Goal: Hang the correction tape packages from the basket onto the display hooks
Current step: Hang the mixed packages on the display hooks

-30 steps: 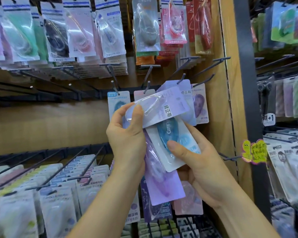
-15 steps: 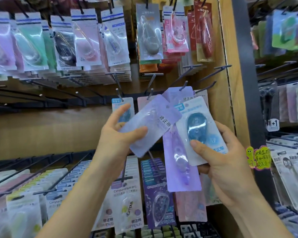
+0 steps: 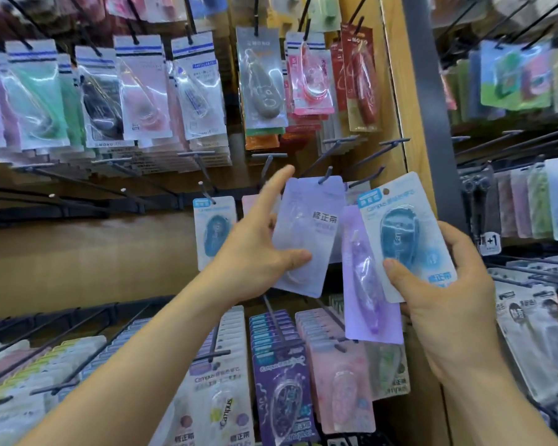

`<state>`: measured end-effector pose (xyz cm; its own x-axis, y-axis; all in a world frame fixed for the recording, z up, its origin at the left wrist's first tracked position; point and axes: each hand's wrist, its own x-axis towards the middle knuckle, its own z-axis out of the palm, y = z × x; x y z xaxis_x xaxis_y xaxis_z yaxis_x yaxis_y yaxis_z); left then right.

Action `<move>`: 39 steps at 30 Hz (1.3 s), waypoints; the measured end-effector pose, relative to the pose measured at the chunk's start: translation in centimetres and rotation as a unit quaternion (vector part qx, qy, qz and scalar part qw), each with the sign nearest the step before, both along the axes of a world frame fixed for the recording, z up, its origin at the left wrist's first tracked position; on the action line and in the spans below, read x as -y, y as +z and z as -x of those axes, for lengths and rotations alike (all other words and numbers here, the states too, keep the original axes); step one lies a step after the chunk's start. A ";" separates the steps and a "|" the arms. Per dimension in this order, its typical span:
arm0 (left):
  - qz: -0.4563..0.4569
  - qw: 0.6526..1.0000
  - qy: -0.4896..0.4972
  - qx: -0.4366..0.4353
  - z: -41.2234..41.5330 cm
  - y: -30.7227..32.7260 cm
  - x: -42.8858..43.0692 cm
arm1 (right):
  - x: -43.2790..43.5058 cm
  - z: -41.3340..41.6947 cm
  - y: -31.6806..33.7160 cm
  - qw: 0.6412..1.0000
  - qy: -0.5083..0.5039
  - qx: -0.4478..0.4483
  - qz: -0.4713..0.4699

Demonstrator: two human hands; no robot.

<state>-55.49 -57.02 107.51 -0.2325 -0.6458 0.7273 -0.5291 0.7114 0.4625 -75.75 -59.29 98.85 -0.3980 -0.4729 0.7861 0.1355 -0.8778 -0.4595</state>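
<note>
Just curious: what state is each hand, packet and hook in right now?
Left hand: pinches the pale lilac package, index finger raised.
Pale lilac package: upright, top edge at a hook tip; threaded or not, cannot tell.
Right hand: grips two packages together.
Blue package: held, tilted, in front.
Purple package: held, partly behind the blue package.
Hanging blue package: on the left hook.
</note>
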 end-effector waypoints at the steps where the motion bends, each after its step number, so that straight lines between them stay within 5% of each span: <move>1: 0.006 1.000 0.003 0.012 0.7 0.2 0.5 | -0.1 0.3 0.0 1.000 -0.018 -0.005 0.005; 13: 0.000 0.999 -0.002 -0.041 3.8 1.7 4.4 | -0.5 1.9 0.1 0.994 -0.089 -0.047 0.033; 19: 0.020 0.992 0.121 0.026 4.3 1.8 5.3 | -0.2 2.3 -0.2 0.994 -0.092 -0.043 0.038; 27: 0.130 0.934 0.302 0.142 4.7 1.2 5.9 | 0.1 2.3 -0.3 0.994 -0.084 -0.054 0.034; 36: 0.191 0.940 0.269 0.086 4.4 1.1 4.8 | -0.3 4.2 -0.5 0.996 0.083 -0.019 0.016; 39: 0.257 0.957 0.125 0.039 5.7 1.4 2.9 | -0.8 4.7 -0.5 0.993 0.106 -0.052 0.006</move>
